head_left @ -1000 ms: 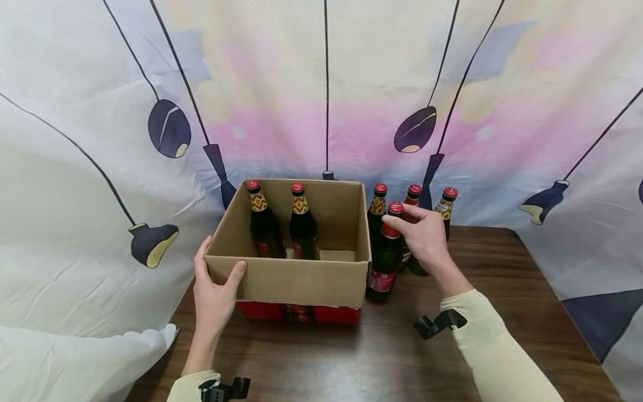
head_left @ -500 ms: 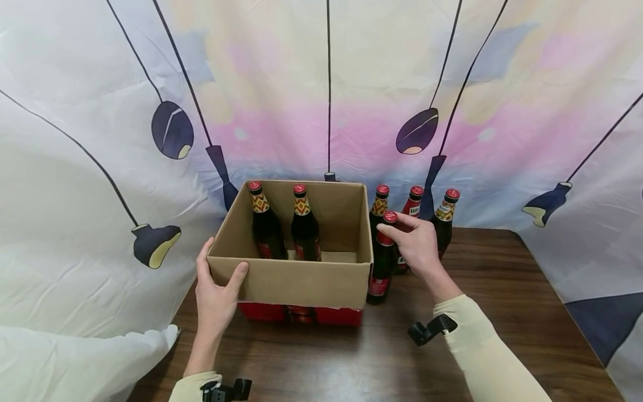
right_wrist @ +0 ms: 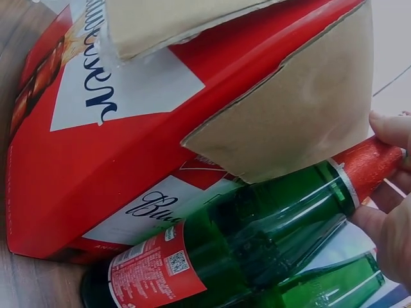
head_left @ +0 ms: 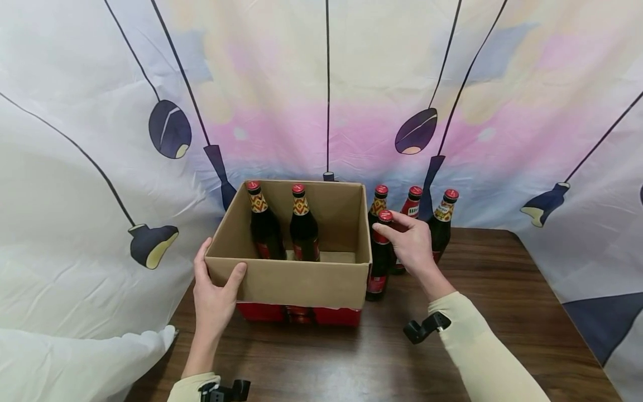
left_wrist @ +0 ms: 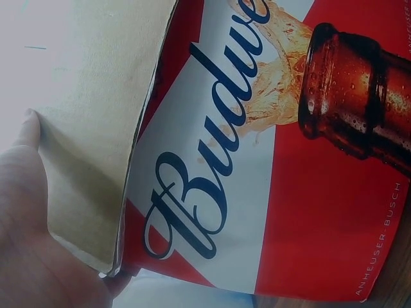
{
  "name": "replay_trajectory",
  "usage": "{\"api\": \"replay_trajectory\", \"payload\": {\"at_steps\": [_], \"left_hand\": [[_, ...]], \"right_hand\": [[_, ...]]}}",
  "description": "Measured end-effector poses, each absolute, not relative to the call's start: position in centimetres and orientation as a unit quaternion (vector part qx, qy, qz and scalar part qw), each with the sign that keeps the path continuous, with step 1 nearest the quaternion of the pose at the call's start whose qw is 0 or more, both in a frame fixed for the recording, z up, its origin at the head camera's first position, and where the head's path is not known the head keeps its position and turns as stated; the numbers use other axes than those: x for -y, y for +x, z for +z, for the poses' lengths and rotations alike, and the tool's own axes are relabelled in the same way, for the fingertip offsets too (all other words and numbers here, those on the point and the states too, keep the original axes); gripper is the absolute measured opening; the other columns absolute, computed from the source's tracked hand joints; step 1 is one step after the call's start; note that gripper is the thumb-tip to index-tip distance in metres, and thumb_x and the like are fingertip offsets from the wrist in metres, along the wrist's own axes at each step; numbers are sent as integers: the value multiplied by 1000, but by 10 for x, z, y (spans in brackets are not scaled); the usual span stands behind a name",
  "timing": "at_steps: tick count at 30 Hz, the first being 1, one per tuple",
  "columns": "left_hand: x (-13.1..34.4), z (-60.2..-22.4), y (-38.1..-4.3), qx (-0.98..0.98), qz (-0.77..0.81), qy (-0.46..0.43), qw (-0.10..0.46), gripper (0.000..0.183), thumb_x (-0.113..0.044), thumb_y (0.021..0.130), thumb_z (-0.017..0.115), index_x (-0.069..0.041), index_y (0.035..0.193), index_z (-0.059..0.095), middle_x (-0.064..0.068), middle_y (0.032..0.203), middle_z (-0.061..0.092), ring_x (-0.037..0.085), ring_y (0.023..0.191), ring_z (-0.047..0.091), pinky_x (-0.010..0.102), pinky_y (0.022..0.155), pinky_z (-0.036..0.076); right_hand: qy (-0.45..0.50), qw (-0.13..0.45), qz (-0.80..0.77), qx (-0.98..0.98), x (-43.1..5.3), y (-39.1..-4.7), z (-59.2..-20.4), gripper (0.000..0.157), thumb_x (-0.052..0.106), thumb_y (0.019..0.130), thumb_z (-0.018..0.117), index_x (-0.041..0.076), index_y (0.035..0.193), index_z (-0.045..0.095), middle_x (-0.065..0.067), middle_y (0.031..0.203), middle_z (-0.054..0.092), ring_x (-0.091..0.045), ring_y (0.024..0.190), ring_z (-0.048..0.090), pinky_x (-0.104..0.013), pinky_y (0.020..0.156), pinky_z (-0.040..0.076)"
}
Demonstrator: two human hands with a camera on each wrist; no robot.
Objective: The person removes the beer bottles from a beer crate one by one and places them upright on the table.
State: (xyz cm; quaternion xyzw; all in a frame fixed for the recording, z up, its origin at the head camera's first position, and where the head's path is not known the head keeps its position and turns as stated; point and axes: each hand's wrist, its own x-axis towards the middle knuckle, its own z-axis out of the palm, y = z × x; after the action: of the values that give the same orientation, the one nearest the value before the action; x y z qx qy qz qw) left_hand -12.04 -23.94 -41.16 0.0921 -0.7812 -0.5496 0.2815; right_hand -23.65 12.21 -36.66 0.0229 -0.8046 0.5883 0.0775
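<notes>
My right hand (head_left: 414, 245) pinches the red-foiled neck of a green beer bottle (right_wrist: 257, 224) between thumb and fingers. It stands nearly upright close beside the right wall of an open cardboard beer box (head_left: 301, 282), its red label low on the body. My left hand (head_left: 215, 296) grips the box's front left corner, thumb over the front flap and fingers along the left side. Inside the box, toward the left and back, stand two dark bottles, one at the left (head_left: 266, 229) and one nearer the middle (head_left: 303, 226), both with red caps and patterned neck labels.
Behind my right hand stand three more capped bottles: one by the box (head_left: 378, 204), one partly hidden in the middle (head_left: 413, 206), and one at the right (head_left: 441, 226). All rest on a brown wooden table (head_left: 492, 279). A printed curtain (head_left: 281, 84) hangs behind.
My right hand has moved left and slightly nearer with the bottle, bringing it closer to the box wall. The left hand and the box stay in place.
</notes>
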Motion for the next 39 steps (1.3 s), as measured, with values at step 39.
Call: {"api": "replay_trajectory", "payload": {"at_steps": [39], "left_hand": [[236, -409, -119, 774, -559, 91, 283, 87, -21, 98, 76, -42, 165, 26, 4, 156, 45, 13, 128, 43, 39, 100, 37]], "right_hand": [[88, 77, 654, 748, -15, -245, -287, 38, 16, 92, 83, 7, 128, 76, -15, 122, 77, -26, 120, 69, -44, 98, 57]]}}
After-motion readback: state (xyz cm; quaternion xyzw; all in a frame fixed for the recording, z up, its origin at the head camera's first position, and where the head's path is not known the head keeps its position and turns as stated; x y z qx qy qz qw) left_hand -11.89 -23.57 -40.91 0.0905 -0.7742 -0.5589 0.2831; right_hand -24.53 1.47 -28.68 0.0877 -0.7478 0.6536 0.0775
